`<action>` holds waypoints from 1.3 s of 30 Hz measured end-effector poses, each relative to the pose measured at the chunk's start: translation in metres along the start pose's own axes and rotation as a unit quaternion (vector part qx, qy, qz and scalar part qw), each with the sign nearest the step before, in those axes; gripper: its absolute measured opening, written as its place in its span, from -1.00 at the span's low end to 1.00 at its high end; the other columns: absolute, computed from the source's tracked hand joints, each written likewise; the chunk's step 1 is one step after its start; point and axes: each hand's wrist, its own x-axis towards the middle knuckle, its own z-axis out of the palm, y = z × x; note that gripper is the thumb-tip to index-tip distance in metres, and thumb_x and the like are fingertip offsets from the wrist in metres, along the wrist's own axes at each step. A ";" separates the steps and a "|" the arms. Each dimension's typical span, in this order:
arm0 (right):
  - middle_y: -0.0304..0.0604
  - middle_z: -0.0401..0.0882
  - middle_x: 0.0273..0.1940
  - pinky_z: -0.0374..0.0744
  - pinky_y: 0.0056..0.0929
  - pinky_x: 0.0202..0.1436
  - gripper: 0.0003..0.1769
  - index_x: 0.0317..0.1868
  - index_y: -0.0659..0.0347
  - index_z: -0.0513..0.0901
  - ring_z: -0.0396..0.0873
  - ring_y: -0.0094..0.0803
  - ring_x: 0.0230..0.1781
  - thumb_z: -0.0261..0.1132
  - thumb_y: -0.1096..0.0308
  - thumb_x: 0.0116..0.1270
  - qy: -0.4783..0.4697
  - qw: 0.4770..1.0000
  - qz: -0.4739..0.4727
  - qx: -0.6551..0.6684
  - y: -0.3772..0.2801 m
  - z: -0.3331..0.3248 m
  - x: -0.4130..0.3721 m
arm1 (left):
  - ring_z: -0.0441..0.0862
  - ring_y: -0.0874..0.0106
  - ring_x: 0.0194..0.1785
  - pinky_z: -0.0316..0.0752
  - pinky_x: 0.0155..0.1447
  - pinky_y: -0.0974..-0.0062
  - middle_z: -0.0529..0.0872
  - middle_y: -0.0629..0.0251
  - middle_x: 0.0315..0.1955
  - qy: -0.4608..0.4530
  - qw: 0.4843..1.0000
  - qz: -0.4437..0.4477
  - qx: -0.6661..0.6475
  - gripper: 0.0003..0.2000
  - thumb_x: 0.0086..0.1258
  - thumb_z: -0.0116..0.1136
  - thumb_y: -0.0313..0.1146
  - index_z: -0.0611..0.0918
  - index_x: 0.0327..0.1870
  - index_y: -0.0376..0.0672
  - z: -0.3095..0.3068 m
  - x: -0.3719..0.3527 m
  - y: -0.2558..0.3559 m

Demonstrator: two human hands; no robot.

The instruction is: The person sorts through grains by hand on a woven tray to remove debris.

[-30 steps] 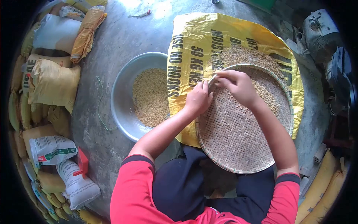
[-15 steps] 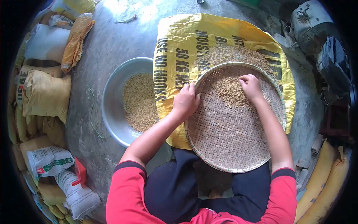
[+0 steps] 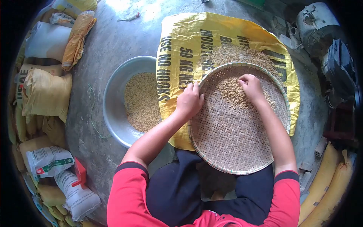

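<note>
A round woven bamboo winnowing tray (image 3: 234, 143) lies across my lap and over a yellow sack. My left hand (image 3: 190, 100) grips its left rim, the thumb on the inner side. Husky brown grain (image 3: 231, 92) forms a loose patch in the tray's upper part. Over the right side of that patch is my right hand (image 3: 251, 89), thumb and fingertips pinched together; whatever is between them is too small to make out. To the left stands a metal basin (image 3: 113, 109) holding paler grain (image 3: 141, 104), partly covered by the sack's edge.
Spread on the floor, the yellow printed sack (image 3: 181, 30) carries scattered husks (image 3: 242, 53) beyond the tray. Filled sacks (image 3: 47, 94) line the left wall, near a red dustpan-like object (image 3: 80, 172). Long yellow sacks (image 3: 325, 181) and a metal tank (image 3: 317, 19) stand at the right.
My right hand has shifted slightly left over the grain, its fingers still pinched. My left hand stays on the tray's rim.
</note>
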 end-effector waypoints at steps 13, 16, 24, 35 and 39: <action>-0.06 0.63 -0.25 0.54 -0.44 -0.17 -0.74 -0.14 0.30 0.61 0.60 -0.39 -0.26 0.25 0.36 0.19 -0.076 0.954 0.003 0.290 -0.062 -0.006 0.009 | 0.55 0.15 -0.17 0.51 -0.19 0.27 0.49 0.05 -0.22 -0.001 1.000 -0.010 -0.005 -0.52 0.23 0.08 -0.25 0.34 0.12 -0.31 0.002 0.000 0.000; -0.05 0.61 -0.23 0.54 -0.37 -0.14 -0.77 -0.18 0.25 0.62 0.60 -0.29 -0.26 0.26 0.34 0.17 -0.035 0.989 -0.012 0.145 -0.023 0.005 0.009 | 0.55 0.15 -0.18 0.51 -0.19 0.28 0.49 0.06 -0.23 0.011 1.000 0.001 -0.004 -0.51 0.23 0.08 -0.24 0.33 0.12 -0.33 0.002 0.000 -0.001; -0.07 0.54 -0.15 0.53 -0.30 -0.10 -0.72 -0.21 0.17 0.62 0.56 -0.20 -0.21 0.30 0.19 0.14 -0.043 0.998 0.037 -0.005 -0.033 0.019 0.011 | 0.55 0.15 -0.18 0.51 -0.19 0.29 0.49 0.06 -0.23 0.004 1.000 0.004 -0.001 -0.51 0.23 0.09 -0.24 0.33 0.12 -0.33 0.002 0.001 0.000; -0.14 0.50 -0.26 0.55 -0.23 -0.23 -0.85 -0.27 0.11 0.57 0.57 -0.17 -0.26 0.22 0.25 0.21 -0.026 0.993 -0.057 -0.104 -0.017 0.037 0.016 | 0.55 0.14 -0.17 0.52 -0.18 0.28 0.49 0.06 -0.21 -0.011 1.000 -0.004 -0.001 -0.50 0.22 0.09 -0.24 0.33 0.13 -0.32 0.000 0.001 0.000; -0.09 0.58 -0.23 0.55 -0.29 -0.16 -0.79 -0.19 0.16 0.59 0.58 -0.20 -0.25 0.24 0.26 0.20 -0.049 0.998 -0.047 0.015 -0.042 0.026 0.023 | 0.55 0.14 -0.17 0.51 -0.17 0.27 0.49 0.06 -0.21 0.009 1.000 0.003 -0.007 -0.53 0.22 0.09 -0.26 0.34 0.10 -0.32 0.004 0.000 -0.002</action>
